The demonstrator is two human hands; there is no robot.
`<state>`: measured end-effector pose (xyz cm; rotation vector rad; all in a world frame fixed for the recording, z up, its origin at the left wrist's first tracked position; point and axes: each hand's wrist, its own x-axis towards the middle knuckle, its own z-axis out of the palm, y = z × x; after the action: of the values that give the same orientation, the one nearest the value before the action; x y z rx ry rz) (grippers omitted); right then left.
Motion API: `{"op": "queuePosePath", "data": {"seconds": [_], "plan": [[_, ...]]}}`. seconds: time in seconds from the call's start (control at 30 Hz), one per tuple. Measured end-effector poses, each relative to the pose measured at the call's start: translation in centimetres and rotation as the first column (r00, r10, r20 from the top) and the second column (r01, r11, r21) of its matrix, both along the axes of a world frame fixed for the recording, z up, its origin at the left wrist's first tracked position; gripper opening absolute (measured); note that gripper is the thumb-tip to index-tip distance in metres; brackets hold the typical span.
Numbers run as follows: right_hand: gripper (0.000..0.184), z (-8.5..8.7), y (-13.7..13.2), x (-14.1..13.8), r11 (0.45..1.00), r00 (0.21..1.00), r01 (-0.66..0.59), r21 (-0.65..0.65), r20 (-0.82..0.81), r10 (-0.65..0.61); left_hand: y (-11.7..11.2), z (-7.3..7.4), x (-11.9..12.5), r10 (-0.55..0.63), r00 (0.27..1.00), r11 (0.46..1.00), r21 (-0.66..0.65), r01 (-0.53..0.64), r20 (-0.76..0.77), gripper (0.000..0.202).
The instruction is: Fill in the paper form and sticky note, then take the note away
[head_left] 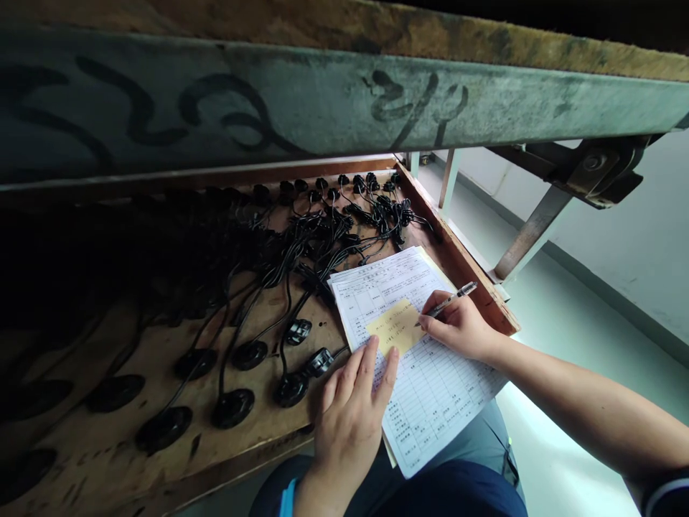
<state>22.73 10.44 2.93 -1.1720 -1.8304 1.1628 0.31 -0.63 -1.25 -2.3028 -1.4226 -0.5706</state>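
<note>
Head view. We note the right hand (460, 327) closed around a pen (446, 303), thumb and fingers pinching the barrel. The tip rests at the right edge of a yellow note (395, 324), and the cap end points up and to the right.

The yellow note lies on a printed form (430, 391), a white sheet ruled into tables, and carries a few handwritten lines too small for us to read. The form sits at the right front corner of a wooden tray (161, 459), with its lower part hanging past the tray's front edge over the person's lap.

The left hand (352, 406) lies flat with its fingers slightly spread, gripping nothing. Its fingertips (371, 352) press on the form just at the note's lower left corner.

To the left of the form we log a tangle of black cables (301, 244) spread across the tray, many ending in round black discs (234, 408). The nearest one lies just beside the left hand. The far left of the tray is in deep shadow.

Above it all runs a worn grey beam (344, 100) with black marks painted on it. At the right a metal bracket (597, 172) sits under the beam, over a pale floor (565, 323).
</note>
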Motion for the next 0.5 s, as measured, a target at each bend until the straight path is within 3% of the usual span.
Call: {"op": "queuePosePath", "data": {"seconds": [0.5], "plan": [[0.015, 0.09, 0.13, -0.09, 0.999, 0.999, -0.014, 0.044, 0.04, 0.013, 0.12, 0.05, 0.04, 0.008, 1.0, 1.0, -0.001, -0.008, 0.015, 0.05]]}}
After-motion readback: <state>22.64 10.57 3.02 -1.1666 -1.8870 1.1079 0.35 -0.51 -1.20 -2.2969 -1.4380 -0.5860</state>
